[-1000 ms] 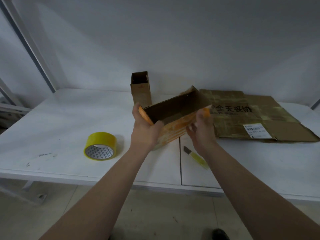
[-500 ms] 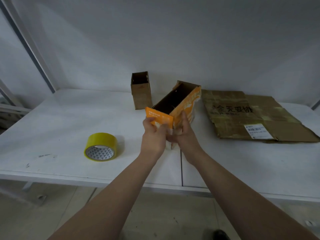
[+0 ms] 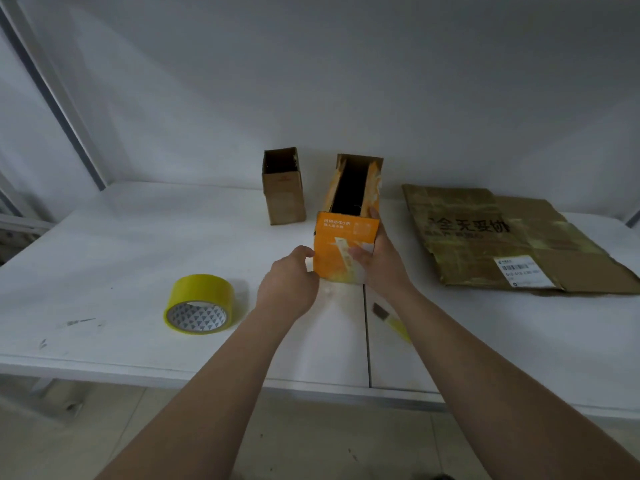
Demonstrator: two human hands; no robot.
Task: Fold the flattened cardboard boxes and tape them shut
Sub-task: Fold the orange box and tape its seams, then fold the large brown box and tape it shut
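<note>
View from a head camera over a white table [image 3: 104,254]. A person holds a long, narrow orange cardboard box [image 3: 344,251] at the middle of the table, its short printed end facing them and its open top up. The right hand [image 3: 384,261] wraps the near right corner, thumb pressed on the printed face. The left hand [image 3: 289,282] curls its grip against the near left corner, probably to keep the walls square for folding. A yellow roll of tape [image 3: 199,303] lies near on the left. A yellow-handled cutter [image 3: 393,322] lies by the right forearm. A small brown upright box [image 3: 284,187] stands behind, and a flattened brown cardboard sheet [image 3: 485,237] lies at right.
</note>
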